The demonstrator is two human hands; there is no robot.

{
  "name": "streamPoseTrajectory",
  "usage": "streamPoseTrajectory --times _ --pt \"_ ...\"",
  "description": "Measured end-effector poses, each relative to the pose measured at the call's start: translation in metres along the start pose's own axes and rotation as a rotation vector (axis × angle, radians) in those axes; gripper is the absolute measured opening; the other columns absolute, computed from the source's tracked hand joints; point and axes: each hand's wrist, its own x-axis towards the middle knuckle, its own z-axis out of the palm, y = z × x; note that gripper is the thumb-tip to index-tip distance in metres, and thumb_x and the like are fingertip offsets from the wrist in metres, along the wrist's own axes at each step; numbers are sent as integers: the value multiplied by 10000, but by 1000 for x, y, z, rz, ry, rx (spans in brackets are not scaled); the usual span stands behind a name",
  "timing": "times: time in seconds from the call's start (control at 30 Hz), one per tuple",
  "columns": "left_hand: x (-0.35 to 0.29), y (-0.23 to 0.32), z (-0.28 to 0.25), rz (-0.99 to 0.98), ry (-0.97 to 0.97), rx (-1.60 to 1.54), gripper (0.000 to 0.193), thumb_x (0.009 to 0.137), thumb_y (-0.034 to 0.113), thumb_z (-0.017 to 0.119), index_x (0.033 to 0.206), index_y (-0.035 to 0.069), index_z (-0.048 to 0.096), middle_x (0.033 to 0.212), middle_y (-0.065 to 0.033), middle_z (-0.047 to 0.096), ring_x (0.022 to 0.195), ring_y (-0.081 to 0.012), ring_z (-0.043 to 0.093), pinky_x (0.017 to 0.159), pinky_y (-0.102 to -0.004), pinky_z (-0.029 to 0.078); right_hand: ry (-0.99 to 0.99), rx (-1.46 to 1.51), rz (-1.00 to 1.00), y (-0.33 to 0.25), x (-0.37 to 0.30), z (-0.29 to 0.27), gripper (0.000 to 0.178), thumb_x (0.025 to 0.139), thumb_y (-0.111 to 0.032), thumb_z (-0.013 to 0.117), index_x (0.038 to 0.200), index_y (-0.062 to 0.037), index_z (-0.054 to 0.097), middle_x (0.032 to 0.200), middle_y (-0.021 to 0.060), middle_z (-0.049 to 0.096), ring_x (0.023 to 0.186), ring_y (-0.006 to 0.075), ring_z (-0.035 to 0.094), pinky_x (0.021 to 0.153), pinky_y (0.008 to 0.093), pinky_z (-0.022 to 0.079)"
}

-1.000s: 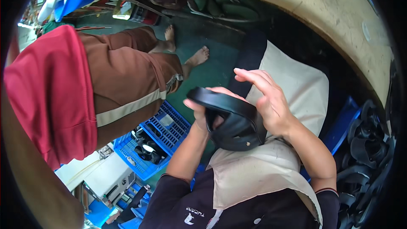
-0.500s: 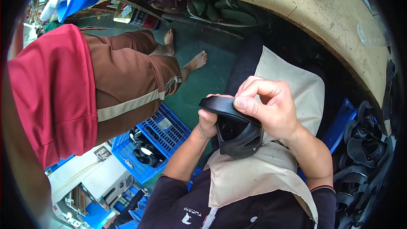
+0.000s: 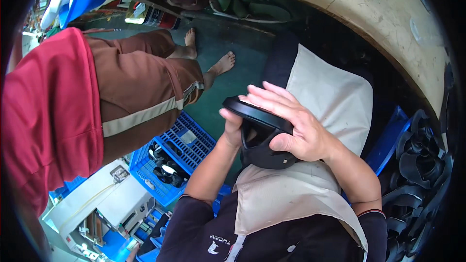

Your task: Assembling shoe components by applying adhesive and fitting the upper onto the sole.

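A black shoe [image 3: 266,154] with a cut-out side and a small metal stud is held above my lap, its smooth dark sole [image 3: 257,112] turned up. My left hand [image 3: 233,123] is closed round its left end; the thumb shows at the sole's edge and the other fingers are mostly hidden behind it. Across the right part of the sole lies my right hand [image 3: 298,128], fingers stretched out and reaching past the edge. Its thumb rests against the shoe's side. A beige apron [image 3: 291,199] covers my front and lap.
A person in brown trousers [image 3: 141,82] stands barefoot close on my left. Blue crates [image 3: 187,133] with shoes sit on the floor behind. A worn table edge [image 3: 335,0] curves ahead. Black shoe parts [image 3: 417,165] are heaped at my right beside a blue bin [image 3: 388,136].
My right hand has gone from pinching the sole's edge to lying across it with straightened fingers. The shoe has tilted and moved slightly up and left. My left hand keeps its hold.
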Motion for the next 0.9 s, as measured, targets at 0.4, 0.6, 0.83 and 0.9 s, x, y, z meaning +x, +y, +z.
streamPoseTrajectory --times 0.4,0.6,0.83,0.9 --pt "68 -32 160 22 -375 193 659 1014 627 472 1241 37 658 1150 -94 682 1013 -199 643 930 -341 509 80 -233 290 -77 -65 -136 389 889 -227 679 1209 -7 668 1185 159 676 1104 295 588 1000 374 442" --pt "47 -52 142 -159 -135 511 366 1054 308 551 1184 -10 679 1015 -78 671 855 -175 599 789 -295 483 267 -39 558 -45 -97 -124 236 906 -166 675 1069 4 671 930 64 659 802 161 553 752 260 454" --pt "39 -69 115 56 112 685 232 989 124 638 1155 -31 689 941 -66 654 741 -142 550 681 -264 454 355 -28 549 -20 -86 -114 226 914 -133 658 1081 19 662 905 49 661 774 139 552 726 242 451" --pt "32 -77 108 165 155 599 201 961 73 664 1126 -35 704 922 -64 649 725 -132 546 656 -249 449 296 -5 541 -13 -89 -118 302 902 -161 623 1133 31 659 967 81 680 825 166 584 787 272 470"
